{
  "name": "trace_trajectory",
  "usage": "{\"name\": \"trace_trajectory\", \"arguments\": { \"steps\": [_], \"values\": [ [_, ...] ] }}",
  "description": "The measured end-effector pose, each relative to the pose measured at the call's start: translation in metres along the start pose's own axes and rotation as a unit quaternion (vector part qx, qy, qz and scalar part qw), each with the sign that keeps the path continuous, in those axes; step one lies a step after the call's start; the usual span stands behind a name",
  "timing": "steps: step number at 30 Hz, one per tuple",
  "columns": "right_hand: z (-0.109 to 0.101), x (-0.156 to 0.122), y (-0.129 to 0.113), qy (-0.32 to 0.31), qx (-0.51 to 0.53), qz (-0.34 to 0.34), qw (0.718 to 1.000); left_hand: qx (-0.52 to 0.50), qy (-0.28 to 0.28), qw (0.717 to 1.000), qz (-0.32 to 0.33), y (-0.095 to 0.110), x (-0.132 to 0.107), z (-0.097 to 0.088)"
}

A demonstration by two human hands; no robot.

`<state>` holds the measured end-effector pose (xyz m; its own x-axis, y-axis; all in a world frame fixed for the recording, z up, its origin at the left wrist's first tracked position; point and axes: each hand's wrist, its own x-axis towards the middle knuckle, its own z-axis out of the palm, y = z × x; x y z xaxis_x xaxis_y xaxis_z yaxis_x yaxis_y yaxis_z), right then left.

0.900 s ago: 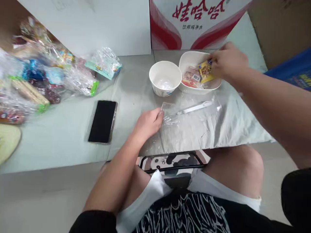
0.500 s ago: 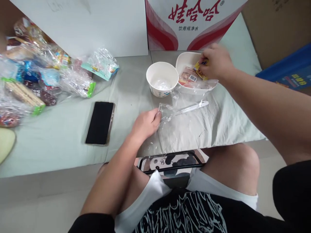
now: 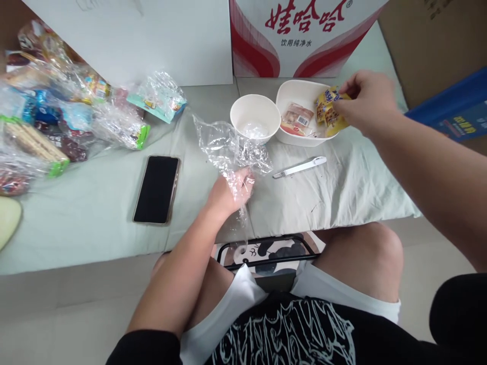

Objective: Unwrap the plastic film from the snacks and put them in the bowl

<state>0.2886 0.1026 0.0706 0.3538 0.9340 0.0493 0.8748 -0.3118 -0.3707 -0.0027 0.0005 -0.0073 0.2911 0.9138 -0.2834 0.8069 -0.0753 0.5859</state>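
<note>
left hand (image 3: 230,194) curled | right hand (image 3: 369,101) pinching | right arm (image 3: 429,165) outstretched

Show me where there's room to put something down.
Bare cloth shows between the phone and left hand, and between the knife and the near edge. It's crowded left with snack packs, and ahead with plastic wrap, cup and bowl.

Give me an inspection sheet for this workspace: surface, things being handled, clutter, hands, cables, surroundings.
Surface: pale green cover, creased at right.
Things being handled: clear plastic film; yellow packaging.
Clutter: wrapped snacks piled left; phone, screen dark; white cutter lying in front of white bowl and paper cup.
Hands: left hand grips the film; right hand pinches the packaging at the bowl's right side.
Cables: nothing seen.
Surroundings: white-and-red carton behind.
</note>
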Motion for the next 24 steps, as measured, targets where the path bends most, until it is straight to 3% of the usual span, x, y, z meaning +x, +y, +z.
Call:
{"name": "trace_trajectory", "arguments": {
  "steps": [6, 10, 15, 20, 24],
  "values": [
    [0.006, -0.001, -0.003, -0.080, -0.059, 0.040, 0.994, 0.017, 0.011, 1.000, 0.001, 0.001, 0.000, 0.001],
    [0.008, 0.004, -0.005, -0.095, -0.129, 0.000, 0.987, 0.033, 0.024, 0.999, 0.007, -0.003, 0.000, 0.004],
    [0.012, 0.001, -0.006, -0.125, -0.188, -0.046, 0.973, 0.003, -0.001, 1.000, 0.007, -0.005, 0.000, 0.004],
    [0.016, -0.004, -0.001, -0.059, -0.136, -0.013, 0.989, -0.010, 0.003, 1.000, 0.015, -0.004, -0.001, 0.002],
    [0.028, 0.000, 0.010, -0.112, -0.070, 0.034, 0.991, -0.003, 0.008, 1.000, 0.011, -0.003, -0.001, 0.001]
  ]
}}
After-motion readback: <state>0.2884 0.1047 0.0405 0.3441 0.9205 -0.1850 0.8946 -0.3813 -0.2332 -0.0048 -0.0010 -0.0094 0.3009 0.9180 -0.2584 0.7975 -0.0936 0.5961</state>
